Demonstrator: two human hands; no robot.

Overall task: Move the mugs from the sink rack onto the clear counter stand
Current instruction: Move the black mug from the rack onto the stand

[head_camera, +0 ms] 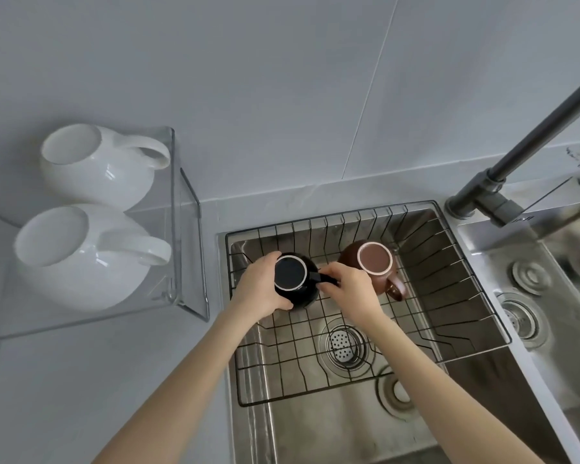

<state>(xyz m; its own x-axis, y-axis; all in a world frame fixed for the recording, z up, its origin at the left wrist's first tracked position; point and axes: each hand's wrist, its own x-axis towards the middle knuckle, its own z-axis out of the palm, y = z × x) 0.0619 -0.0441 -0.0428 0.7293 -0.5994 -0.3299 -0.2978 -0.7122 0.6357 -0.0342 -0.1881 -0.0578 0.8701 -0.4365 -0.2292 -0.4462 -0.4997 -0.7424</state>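
A black mug stands upside down in the wire sink rack at its back left. My left hand wraps around the mug's left side. My right hand pinches its handle, which points right. A brown mug sits upside down just right of my right hand, its handle toward the front right. Two white mugs rest upside down on the clear counter stand at the left, handles pointing right.
A dark faucet rises behind the sink's right corner and reaches up to the right. The steel sink has a drain strainer under the rack. A second basin lies to the right. Grey counter extends in front of the stand.
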